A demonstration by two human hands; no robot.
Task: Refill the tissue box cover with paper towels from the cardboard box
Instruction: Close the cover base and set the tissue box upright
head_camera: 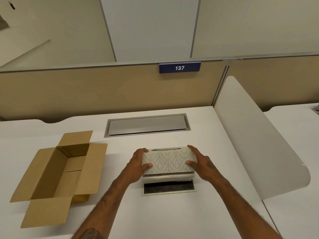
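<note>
Both hands — left hand (138,163), right hand (201,161) — grip the tissue box cover (169,161) over stacked paper towels (167,177).

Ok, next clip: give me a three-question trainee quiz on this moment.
1. True or false: the cardboard box stands open and looks empty.
2. How is the tissue box cover held? A) by the left hand alone B) by both hands, one at each end C) by neither hand
3. What shows just beneath the cover's lower edge?

Key:
1. True; its flaps are spread and only bare cardboard shows inside.
2. B; the left hand grips the left end and the right hand the right end.
3. A stack of paper towels, with a flat dark base panel on the desk in front of it.
</note>
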